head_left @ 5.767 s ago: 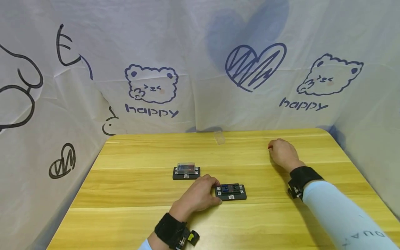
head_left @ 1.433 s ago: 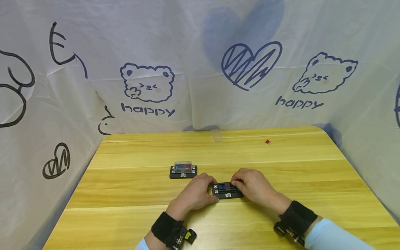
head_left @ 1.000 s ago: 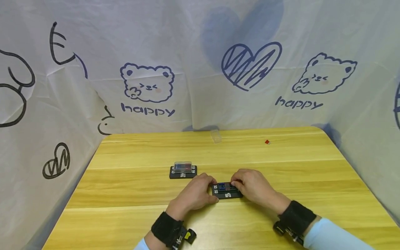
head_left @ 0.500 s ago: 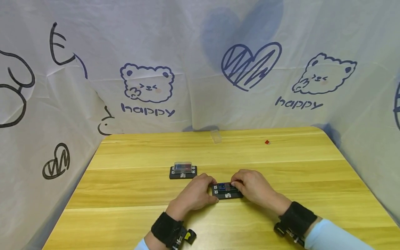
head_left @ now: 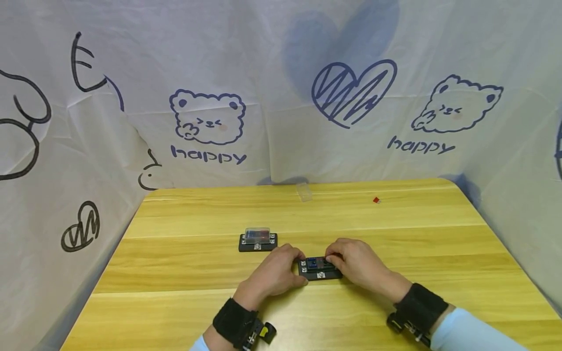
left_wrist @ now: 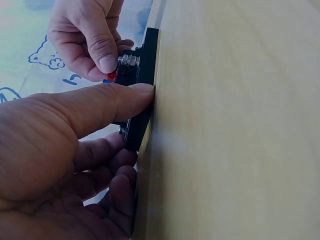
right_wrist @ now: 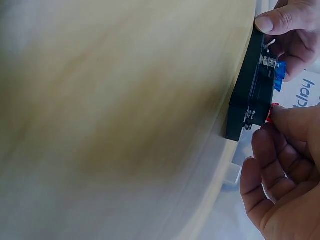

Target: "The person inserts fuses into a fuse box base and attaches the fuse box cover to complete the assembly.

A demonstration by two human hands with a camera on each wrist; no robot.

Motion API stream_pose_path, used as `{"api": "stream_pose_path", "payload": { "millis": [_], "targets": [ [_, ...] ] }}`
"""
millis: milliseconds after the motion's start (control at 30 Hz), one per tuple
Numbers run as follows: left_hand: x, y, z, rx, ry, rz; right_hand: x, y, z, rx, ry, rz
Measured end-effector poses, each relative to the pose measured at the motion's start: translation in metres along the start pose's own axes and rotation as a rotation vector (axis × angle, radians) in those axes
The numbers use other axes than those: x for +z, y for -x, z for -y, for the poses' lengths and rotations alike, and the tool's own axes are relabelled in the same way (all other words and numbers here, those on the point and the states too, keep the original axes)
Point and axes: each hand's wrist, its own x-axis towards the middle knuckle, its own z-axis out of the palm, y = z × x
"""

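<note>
A black fuse block (head_left: 322, 276) with metal screw terminals lies flat on the table in the head view. My left hand (head_left: 273, 274) grips its left end, thumb on the near edge and fingers round the far side. At the block's right part, my right hand (head_left: 359, 263) pinches a red blade fuse (right_wrist: 273, 110) between thumb and forefinger. The fuse sits against the top of the block; how deep it goes is hidden by the fingertips. Blue fuses (right_wrist: 280, 73) stand in the block's other half, nearer my left hand.
A second fuse block (head_left: 258, 246) under a clear cover stands behind and left of my hands. One loose red fuse (head_left: 376, 200) lies at the back right. Near the back edge of the wooden table (head_left: 184, 273) is a clear plastic cover (head_left: 304, 192).
Since the oldest frame my right hand has come from the back right to the block, leaving one red fuse behind. Over the last second both hands stay nearly still.
</note>
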Motion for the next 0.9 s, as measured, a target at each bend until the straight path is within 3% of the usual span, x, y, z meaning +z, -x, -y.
{"api": "stream_pose_path", "payload": {
  "millis": [567, 900],
  "targets": [
    [0.0, 0.001, 0.0, -0.004, -0.01, 0.001, -0.004, 0.001, -0.001, 0.059, 0.019, 0.028],
    [0.0, 0.001, 0.0, -0.005, -0.009, 0.002, -0.022, -0.007, -0.016, 0.072, 0.035, 0.005]
  ]
}}
